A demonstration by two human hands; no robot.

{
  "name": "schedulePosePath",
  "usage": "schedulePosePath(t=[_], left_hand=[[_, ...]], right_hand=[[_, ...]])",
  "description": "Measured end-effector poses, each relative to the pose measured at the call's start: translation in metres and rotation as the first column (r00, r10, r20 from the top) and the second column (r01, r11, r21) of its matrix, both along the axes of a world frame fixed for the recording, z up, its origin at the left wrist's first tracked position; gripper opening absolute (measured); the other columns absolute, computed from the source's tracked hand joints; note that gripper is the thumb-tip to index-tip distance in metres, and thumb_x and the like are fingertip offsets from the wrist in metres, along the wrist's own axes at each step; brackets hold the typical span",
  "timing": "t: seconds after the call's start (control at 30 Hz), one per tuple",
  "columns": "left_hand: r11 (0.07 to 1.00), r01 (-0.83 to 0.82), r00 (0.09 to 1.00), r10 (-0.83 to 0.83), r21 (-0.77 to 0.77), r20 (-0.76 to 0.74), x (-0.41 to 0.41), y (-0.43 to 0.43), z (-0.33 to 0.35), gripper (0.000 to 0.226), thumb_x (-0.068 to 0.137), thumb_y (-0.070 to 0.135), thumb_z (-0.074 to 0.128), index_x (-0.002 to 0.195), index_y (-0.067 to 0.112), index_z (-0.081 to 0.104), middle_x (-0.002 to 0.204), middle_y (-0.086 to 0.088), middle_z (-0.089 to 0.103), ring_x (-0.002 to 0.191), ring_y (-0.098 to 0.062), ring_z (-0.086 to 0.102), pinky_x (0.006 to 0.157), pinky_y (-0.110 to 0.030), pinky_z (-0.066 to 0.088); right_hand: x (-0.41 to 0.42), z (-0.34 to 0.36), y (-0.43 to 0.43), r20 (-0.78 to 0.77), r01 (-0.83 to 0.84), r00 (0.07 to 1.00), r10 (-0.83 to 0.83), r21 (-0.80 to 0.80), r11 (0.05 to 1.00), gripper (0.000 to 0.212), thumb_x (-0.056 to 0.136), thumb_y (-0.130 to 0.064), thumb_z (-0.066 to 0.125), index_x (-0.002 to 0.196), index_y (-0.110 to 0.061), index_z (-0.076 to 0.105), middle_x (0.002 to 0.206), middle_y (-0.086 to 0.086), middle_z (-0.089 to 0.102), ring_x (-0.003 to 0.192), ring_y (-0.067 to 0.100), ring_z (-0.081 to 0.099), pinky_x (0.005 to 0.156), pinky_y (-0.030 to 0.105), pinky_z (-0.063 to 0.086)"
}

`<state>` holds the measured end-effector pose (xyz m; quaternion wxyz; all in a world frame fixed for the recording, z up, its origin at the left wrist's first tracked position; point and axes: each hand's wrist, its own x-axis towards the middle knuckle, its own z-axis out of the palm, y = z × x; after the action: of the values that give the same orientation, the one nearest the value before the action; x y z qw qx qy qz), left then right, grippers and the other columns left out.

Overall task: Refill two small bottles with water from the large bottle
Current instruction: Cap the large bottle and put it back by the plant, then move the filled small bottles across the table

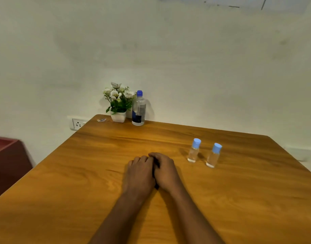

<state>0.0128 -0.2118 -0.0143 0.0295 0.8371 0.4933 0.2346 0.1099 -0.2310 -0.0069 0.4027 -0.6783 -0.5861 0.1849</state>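
Note:
The large clear bottle (138, 110) with a dark blue cap and label stands upright at the table's far edge, capped. Two small clear bottles with light blue caps stand upright to the right: one (194, 150) nearer the middle, the other (213, 155) just right of it. My left hand (139, 173) and my right hand (164, 170) rest side by side on the table's middle, touching each other, fingers loosely bent, holding nothing. Both hands lie well short of the large bottle and left of the small ones.
A white pot of artificial flowers (118, 103) stands right beside the large bottle, on its left. The wooden table (80, 173) meets a white wall with a socket (77, 123). A small wrapper (101, 120) lies at the far left corner. A dark red cabinet (8, 161) stands left.

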Motion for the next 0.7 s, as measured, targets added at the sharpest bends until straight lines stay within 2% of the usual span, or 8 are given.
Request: schedulePosePath(t=[0.1, 0.17, 0.23, 0.3, 0.37, 0.47, 0.57, 0.7], left_hand=[[0.999, 0.046, 0.999, -0.046, 0.013, -0.027, 0.010, -0.030, 0.002, 0.036, 0.087, 0.021, 0.050, 0.123, 0.025, 0.048, 0.115, 0.007, 0.056, 0.104, -0.015, 0.049, 0.091, -0.030, 0.038], [0.998, 0.065, 0.998, -0.065, 0.006, -0.009, 0.017, -0.044, 0.003, 0.037, 0.086, 0.019, 0.049, 0.123, 0.025, 0.049, 0.116, 0.006, 0.056, 0.105, -0.015, 0.049, 0.092, -0.030, 0.038], [0.995, 0.095, 0.995, -0.095, -0.006, 0.010, 0.027, -0.058, 0.005, 0.039, 0.086, 0.018, 0.048, 0.124, 0.025, 0.049, 0.116, 0.006, 0.056, 0.106, -0.016, 0.048, 0.093, -0.030, 0.037], [0.991, 0.129, 0.991, -0.129, -0.017, 0.037, 0.040, -0.069, 0.006, 0.037, 0.087, 0.019, 0.046, 0.123, 0.025, 0.050, 0.116, 0.005, 0.057, 0.107, -0.016, 0.048, 0.093, -0.030, 0.035], [0.987, 0.155, 0.986, -0.153, -0.030, 0.063, 0.055, -0.079, 0.008, 0.035, 0.089, 0.023, 0.044, 0.123, 0.025, 0.051, 0.118, 0.004, 0.058, 0.108, -0.017, 0.048, 0.094, -0.031, 0.035], [0.983, 0.180, 0.982, -0.178, -0.035, 0.068, 0.079, -0.088, 0.008, 0.039, 0.093, 0.029, 0.042, 0.131, 0.022, 0.048, 0.126, 0.001, 0.056, 0.115, -0.020, 0.048, 0.098, -0.034, 0.035], [0.978, 0.207, 0.976, -0.204, -0.037, 0.078, 0.104, -0.093, 0.009, 0.039, 0.093, 0.028, 0.043, 0.130, 0.019, 0.049, 0.125, -0.001, 0.056, 0.115, -0.021, 0.048, 0.098, -0.035, 0.036], [0.976, 0.215, 0.975, -0.213, -0.019, 0.068, 0.126, -0.090, 0.010, 0.029, 0.093, 0.026, 0.042, 0.119, 0.019, 0.053, 0.116, -0.001, 0.059, 0.106, -0.021, 0.050, 0.091, -0.034, 0.038]], right_hand=[[0.009, -0.001, -0.032, -0.068, 0.029, 0.997, -0.028, 0.009, 1.000, 0.038, 0.096, -0.008, 0.050, 0.132, -0.015, 0.057, 0.132, 0.002, 0.062, 0.120, 0.012, 0.058, 0.102, 0.029, 0.047], [0.016, -0.002, -0.048, -0.097, 0.059, 0.994, -0.057, 0.017, 0.998, 0.038, 0.095, -0.007, 0.050, 0.131, -0.016, 0.058, 0.130, 0.001, 0.063, 0.119, 0.010, 0.058, 0.102, 0.027, 0.047], [0.028, -0.003, -0.063, -0.118, 0.100, 0.988, -0.096, 0.029, 0.995, 0.038, 0.093, -0.005, 0.051, 0.129, -0.015, 0.060, 0.127, 0.000, 0.065, 0.116, 0.008, 0.059, 0.099, 0.021, 0.047], [0.042, -0.003, -0.076, -0.136, 0.179, 0.976, -0.171, 0.053, 0.982, 0.035, 0.090, -0.004, 0.055, 0.123, -0.014, 0.065, 0.119, -0.001, 0.069, 0.107, 0.005, 0.062, 0.089, 0.011, 0.047], [0.058, -0.003, -0.087, -0.172, 0.339, 0.932, -0.320, 0.092, 0.936, 0.029, 0.086, -0.006, 0.062, 0.114, -0.012, 0.070, 0.108, 0.001, 0.073, 0.096, 0.008, 0.067, 0.083, 0.016, 0.051], [0.083, -0.001, -0.098, -0.246, 0.614, 0.781, -0.574, 0.142, 0.776, 0.022, 0.082, -0.005, 0.067, 0.103, -0.009, 0.073, 0.097, 0.006, 0.075, 0.090, 0.019, 0.069, 0.081, 0.031, 0.054], [0.105, 0.001, -0.101, -0.290, 0.708, 0.698, -0.655, 0.136, 0.693, 0.031, 0.080, -0.001, 0.067, 0.111, -0.006, 0.069, 0.102, 0.010, 0.073, 0.094, 0.024, 0.068, 0.083, 0.036, 0.055], [0.122, -0.002, -0.092, -0.255, 0.687, 0.716, -0.650, 0.092, 0.721, 0.053, 0.080, -0.005, 0.068, 0.132, -0.009, 0.056, 0.123, 0.009, 0.065, 0.112, 0.023, 0.062, 0.093, 0.035, 0.051]])
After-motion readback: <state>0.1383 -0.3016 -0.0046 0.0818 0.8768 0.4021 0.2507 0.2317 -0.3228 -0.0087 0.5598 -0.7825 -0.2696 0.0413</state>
